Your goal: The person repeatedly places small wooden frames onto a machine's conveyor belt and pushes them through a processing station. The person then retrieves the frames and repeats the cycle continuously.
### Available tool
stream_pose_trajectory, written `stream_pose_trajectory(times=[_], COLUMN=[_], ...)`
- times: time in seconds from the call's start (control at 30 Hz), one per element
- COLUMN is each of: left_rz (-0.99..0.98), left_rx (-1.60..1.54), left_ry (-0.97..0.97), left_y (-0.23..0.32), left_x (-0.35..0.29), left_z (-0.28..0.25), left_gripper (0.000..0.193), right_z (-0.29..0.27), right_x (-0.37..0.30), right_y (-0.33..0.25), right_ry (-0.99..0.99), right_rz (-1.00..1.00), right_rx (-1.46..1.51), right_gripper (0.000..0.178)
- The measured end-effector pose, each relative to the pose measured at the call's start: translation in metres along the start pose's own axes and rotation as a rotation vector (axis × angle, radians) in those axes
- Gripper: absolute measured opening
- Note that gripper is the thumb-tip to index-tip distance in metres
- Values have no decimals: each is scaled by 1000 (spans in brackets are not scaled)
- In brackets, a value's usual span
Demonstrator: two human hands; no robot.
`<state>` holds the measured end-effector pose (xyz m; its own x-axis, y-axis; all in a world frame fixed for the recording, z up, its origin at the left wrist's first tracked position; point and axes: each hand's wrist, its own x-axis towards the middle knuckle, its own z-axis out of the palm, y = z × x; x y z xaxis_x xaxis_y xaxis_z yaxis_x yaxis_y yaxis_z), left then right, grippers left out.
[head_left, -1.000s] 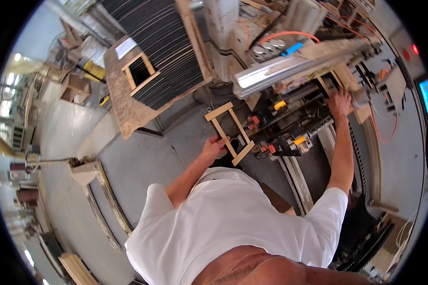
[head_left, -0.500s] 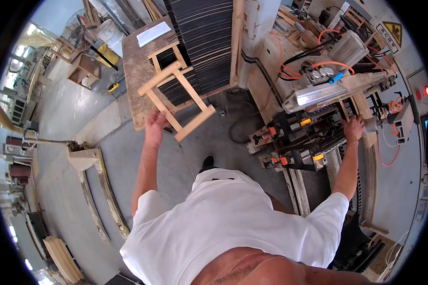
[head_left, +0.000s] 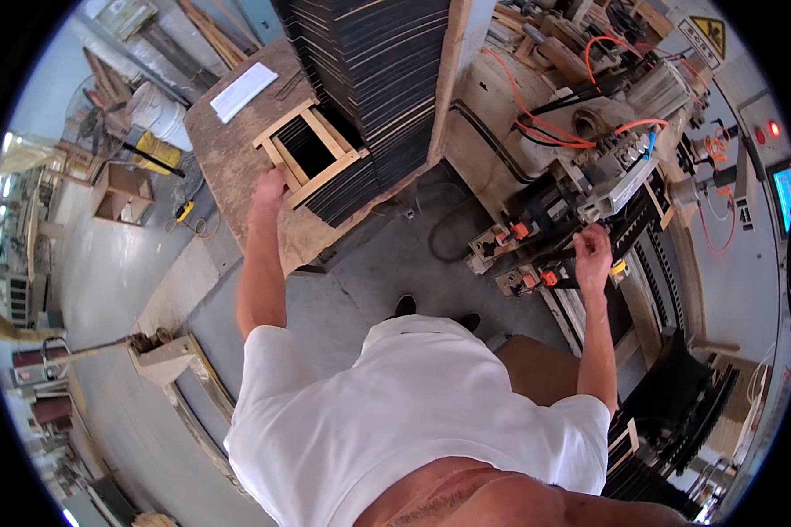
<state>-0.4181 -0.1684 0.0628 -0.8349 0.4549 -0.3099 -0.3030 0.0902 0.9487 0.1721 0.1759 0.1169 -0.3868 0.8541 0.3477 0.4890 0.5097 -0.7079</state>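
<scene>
A light wooden frame (head_left: 330, 176) lies on a low stack of dark-edged frames at the table's right side. My left hand (head_left: 271, 186) is closed on the frame's near left corner; its fingertips are partly hidden. My right hand (head_left: 594, 246) is over the clamping machine (head_left: 554, 211), beside its orange and yellow fittings. Its fingers are curled in a pinch, and whatever is between them is too small to make out. Pale wooden pieces (head_left: 660, 200) sit in the machine beyond that hand.
A tall dark stack (head_left: 387, 70) rises behind the frame. On the brown table (head_left: 228, 145) lies a white sheet (head_left: 244, 91). A pallet jack (head_left: 163, 364) stands on the floor at left. Orange hoses (head_left: 536, 114) run over the machine; a lit control screen (head_left: 784, 198) is at far right.
My left hand has brought the wooden frame up and left onto the low stack. My right hand has moved left, away from the wood in the machine. The view has shifted.
</scene>
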Motion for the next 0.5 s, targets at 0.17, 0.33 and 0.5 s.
stream_pose_trajectory(times=[0.17,0.33,0.5], left_rz=[239,859,1036], left_rx=[611,1116,819], left_ry=[304,295,-164], left_y=[-3,1,-8], left_x=[4,-60,-144], left_z=[40,88,170], left_gripper=[61,64,39], right_z=[17,8,-32], right_x=[-66,-112,-146], right_y=[18,30,28], right_ry=[38,100,137], right_rz=[170,317,403], right_rx=[45,75,-26], right_gripper=[16,17,20])
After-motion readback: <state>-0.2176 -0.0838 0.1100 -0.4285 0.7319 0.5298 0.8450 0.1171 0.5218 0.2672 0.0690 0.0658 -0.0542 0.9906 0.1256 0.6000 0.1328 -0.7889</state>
